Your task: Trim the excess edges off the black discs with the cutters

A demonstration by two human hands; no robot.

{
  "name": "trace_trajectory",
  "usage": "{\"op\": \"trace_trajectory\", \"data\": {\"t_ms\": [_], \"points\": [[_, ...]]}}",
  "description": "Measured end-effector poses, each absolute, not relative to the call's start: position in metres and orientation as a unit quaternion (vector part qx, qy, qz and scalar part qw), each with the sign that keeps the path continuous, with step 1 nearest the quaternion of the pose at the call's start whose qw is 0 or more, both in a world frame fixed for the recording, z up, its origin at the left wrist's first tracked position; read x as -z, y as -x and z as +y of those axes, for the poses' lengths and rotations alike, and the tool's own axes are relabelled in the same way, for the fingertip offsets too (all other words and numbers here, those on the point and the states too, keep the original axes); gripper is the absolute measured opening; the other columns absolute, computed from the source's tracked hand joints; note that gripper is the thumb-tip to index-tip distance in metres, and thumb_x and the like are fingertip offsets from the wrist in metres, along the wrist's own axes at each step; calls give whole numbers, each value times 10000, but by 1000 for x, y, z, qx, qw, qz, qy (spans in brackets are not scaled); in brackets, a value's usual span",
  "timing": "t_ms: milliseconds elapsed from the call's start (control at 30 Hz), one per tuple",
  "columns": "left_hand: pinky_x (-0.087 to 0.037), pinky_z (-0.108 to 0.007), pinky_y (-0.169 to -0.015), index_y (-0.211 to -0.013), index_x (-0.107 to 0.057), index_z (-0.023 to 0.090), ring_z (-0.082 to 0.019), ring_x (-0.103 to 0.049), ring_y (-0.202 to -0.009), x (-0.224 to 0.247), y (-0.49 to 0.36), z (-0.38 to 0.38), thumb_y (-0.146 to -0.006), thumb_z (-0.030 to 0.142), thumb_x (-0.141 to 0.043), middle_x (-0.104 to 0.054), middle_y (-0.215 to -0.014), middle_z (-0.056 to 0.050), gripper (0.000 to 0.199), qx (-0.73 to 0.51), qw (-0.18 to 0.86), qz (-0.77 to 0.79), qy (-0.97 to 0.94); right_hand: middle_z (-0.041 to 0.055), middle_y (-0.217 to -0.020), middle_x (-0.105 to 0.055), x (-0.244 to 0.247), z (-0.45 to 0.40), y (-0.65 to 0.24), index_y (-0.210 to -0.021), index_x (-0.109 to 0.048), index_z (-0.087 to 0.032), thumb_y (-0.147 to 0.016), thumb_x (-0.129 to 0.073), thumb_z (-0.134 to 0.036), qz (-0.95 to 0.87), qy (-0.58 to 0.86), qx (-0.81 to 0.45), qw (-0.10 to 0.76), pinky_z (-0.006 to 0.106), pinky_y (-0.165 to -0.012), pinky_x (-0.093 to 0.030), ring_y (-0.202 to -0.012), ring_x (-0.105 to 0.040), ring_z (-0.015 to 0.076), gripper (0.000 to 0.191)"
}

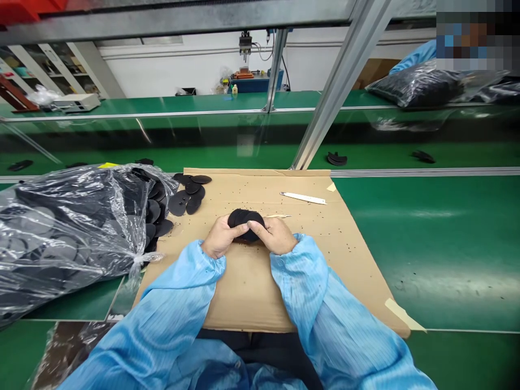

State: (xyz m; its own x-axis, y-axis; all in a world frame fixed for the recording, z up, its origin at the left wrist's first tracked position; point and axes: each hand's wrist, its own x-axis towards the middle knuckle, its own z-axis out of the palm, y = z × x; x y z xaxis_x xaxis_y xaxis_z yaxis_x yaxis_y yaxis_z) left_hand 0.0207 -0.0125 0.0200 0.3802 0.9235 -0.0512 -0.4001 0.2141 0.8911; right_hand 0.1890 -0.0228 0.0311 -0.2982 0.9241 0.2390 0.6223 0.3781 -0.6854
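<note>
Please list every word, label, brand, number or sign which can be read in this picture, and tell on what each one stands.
No text can be read here.
Small bottle at the back: too small to read any marking.
White device at back left: too blurred to tell.
Plastic bag, white tool, held black discs: none readable.

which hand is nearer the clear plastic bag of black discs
Left: the left hand is right of the clear plastic bag; the right hand is farther right, across the held black discs.
</note>
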Motion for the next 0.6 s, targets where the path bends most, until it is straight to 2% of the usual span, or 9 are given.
{"op": "trace_trajectory", "data": {"t_ms": [133,233,333,400,433,600], "points": [[-490,-340,-833,-910,-691,95,-203,-633,-853,-19,-21,-13,-600,267,-839,-692,-896,-96,384,-466,719,306,-415,4,-484,-435,-28,-22,-187,-500,-448,-178,-897,-352,-579,-759,523,-228,313,258,-493,-267,-472,-386,112,572],[-515,-294,-751,-968,-654,125,-181,-632,-835,-16,-21,-9,-603,252,-838,-680,-925,-73,428,-473,730,320,-376,13,-496,-466,-28,-24,-184,-511,-485,-176,-910,-363,-552,-744,539,-220,327,263,-494,-293,-483,-406,118,561],[-504,-216,-585,-998,-613,161,-135,-623,-739,-14,-18,-4,-675,260,-793,-661,-909,-46,383,-465,755,341,-312,29,-643,-586,-27,-27,-180,-765,-634,-152,-879,-490,-502,-723,499,-244,409,257,-535,-391,-564,-503,133,395],[-483,-178,-523,-969,-601,147,-108,-611,-684,-15,-15,-1,-730,234,-747,-649,-876,-45,293,-446,780,343,-275,58,-816,-655,-26,-28,-178,-1002,-643,-144,-860,-562,-426,-715,450,-259,469,269,-616,-472,-677,-583,154,326],[-480,-169,-510,-954,-597,138,-99,-605,-662,-15,-13,0,-750,214,-727,-641,-854,-43,254,-432,793,338,-264,71,-881,-670,-25,-29,-178,-1061,-634,-149,-864,-569,-382,-716,428,-256,489,281,-662,-499,-733,-609,164,312],[-445,-168,-434,-957,-583,143,-95,-571,-575,-18,-11,-3,-775,255,-703,-576,-739,-5,245,-381,828,303,-279,63,-901,-705,-23,-29,-175,-972,-690,-194,-915,-524,-254,-745,403,-165,505,299,-777,-534,-831,-660,172,185]]}}
